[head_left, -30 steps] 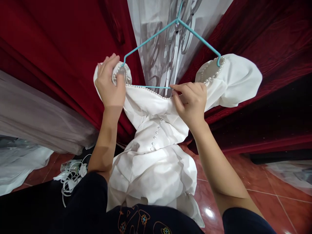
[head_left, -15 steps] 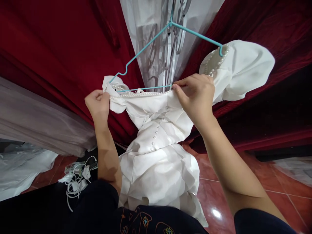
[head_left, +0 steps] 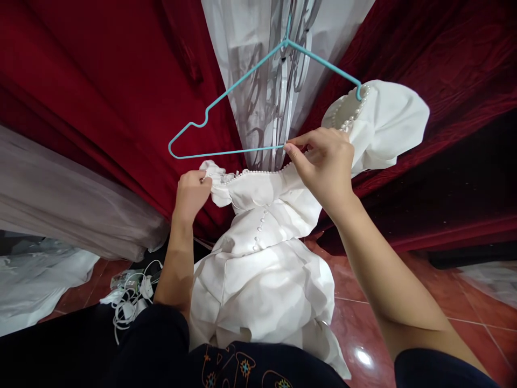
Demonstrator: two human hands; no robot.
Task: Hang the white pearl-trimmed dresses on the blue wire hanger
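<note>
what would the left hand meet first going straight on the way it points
The left hand would probably meet the bunched white sleeve, right at its fingertips; depth beyond is unclear.

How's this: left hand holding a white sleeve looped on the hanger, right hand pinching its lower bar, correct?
No: the head view shows the white sleeve, held by the left hand, off the blue hanger; the right hand pinches its lower bar.
</note>
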